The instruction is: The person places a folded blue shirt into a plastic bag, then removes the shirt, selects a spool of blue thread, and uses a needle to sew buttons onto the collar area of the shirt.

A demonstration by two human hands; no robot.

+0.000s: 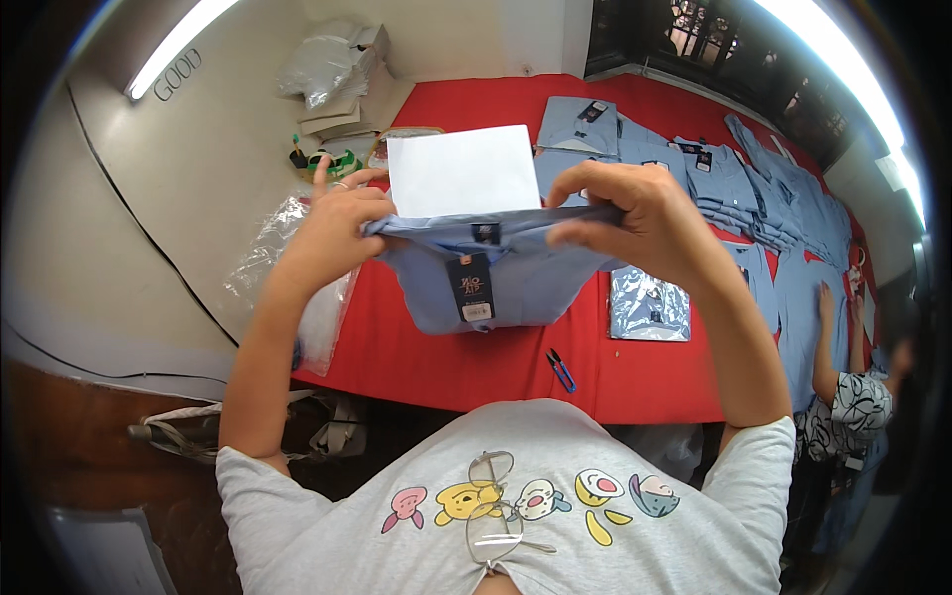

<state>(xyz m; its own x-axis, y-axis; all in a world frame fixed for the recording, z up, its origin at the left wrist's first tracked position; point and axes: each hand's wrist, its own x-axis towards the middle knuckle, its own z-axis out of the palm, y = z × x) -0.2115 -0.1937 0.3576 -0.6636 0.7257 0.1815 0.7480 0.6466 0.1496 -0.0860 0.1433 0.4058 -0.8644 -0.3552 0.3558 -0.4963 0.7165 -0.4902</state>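
A light blue garment (pixel 535 283) with a dark hang tag (pixel 471 288) on its front is held up by its upper edge over the red table. My left hand (pixel 342 228) pinches the edge at the left corner, one finger pointing up. At the opposite corner my right hand (pixel 650 213) grips the fabric between thumb and fingers. A white sheet of card (pixel 464 169) stands up behind the garment's top edge; its lower part is hidden. Below and to the right lie blue-handled thread snips (pixel 561 371).
Right of the garment lies a bagged blue garment (pixel 650 305). Stacks of folded blue garments (pixel 729 183) fill the right of the red table (pixel 466 372). Clear plastic bags (pixel 322 317) lie at left, packages (pixel 347 74) behind. Another person's arm (pixel 825 347) reaches in at far right.
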